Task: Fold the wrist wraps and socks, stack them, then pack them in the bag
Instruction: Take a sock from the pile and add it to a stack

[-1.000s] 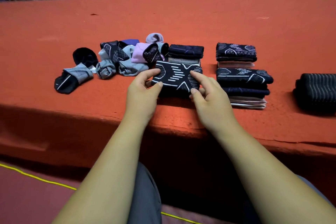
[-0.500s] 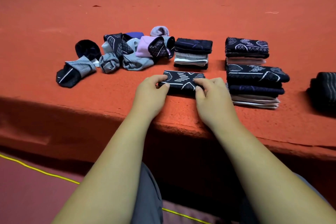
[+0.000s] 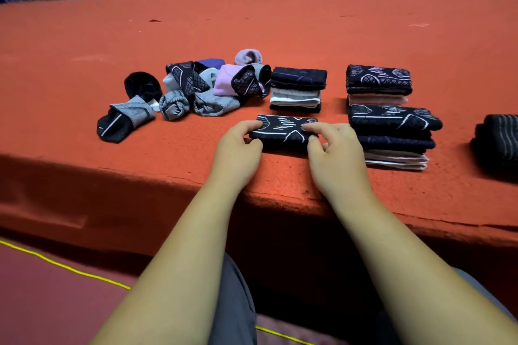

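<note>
Your red tabletop (image 3: 280,22) carries three finished stacks (image 3: 392,131) at the centre and right of the frame, with a loose pile of unfolded socks (image 3: 196,89) at centre left. What changed: the folded black patterned sock (image 3: 283,130), which you held tilted up a second ago, now lies flat near the front edge, just below the centre stack (image 3: 297,89). Your left hand (image 3: 238,148) pinches its left end and your right hand (image 3: 333,151) its right end, fingers curled over the top. That fold looks finished and ready for stacking. The loose pile remains to be folded.
</note>
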A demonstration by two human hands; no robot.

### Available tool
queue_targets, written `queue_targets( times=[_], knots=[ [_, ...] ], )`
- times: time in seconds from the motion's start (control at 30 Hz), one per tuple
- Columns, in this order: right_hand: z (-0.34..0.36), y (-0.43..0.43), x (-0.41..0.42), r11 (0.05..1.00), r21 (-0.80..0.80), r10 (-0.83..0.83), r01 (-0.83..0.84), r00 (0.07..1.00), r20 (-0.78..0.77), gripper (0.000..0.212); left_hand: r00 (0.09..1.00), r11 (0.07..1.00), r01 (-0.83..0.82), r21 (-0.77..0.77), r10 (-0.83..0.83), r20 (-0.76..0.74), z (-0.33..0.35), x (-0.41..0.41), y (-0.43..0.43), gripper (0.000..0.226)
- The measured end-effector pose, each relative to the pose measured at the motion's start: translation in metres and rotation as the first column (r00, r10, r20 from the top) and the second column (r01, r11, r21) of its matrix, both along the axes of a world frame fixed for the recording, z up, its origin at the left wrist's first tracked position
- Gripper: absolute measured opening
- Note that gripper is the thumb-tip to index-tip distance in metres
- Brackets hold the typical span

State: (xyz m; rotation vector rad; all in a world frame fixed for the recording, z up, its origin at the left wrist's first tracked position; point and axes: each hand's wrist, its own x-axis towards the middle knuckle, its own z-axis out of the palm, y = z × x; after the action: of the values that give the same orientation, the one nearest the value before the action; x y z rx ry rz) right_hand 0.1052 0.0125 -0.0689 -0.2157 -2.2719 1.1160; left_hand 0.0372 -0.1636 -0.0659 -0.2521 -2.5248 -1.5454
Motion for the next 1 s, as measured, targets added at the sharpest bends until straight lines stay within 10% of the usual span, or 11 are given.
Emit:
queue_targets(
  times=[0.2, 0.73, 1.0],
  knots=[
    [0.0, 0.0, 0.0, 0.999, -0.042, 0.029, -0.035, 0.989, -0.145, 0.03, 0.997, 0.994, -0.075, 0.083, 0.073, 0.023, 0.022, -0.013, -0.003, 0.029],
    [-0.004, 0.001, -0.003, 0.985, 0.022, 0.173, -0.172, 0.973, -0.151, 0.029, 0.997, 0.875, -0.058, -0.48, 0.075, 0.016, 0.057, -0.156, 0.003, 0.035],
    [0.003, 0.002, 0.008, 0.977, -0.006, 0.207, -0.211, 0.966, -0.155, 0.03, 0.982, 0.974, -0.191, -0.124, 0.188, -0.037, 0.049, -0.152, 0.0, 0.049]
  ],
)
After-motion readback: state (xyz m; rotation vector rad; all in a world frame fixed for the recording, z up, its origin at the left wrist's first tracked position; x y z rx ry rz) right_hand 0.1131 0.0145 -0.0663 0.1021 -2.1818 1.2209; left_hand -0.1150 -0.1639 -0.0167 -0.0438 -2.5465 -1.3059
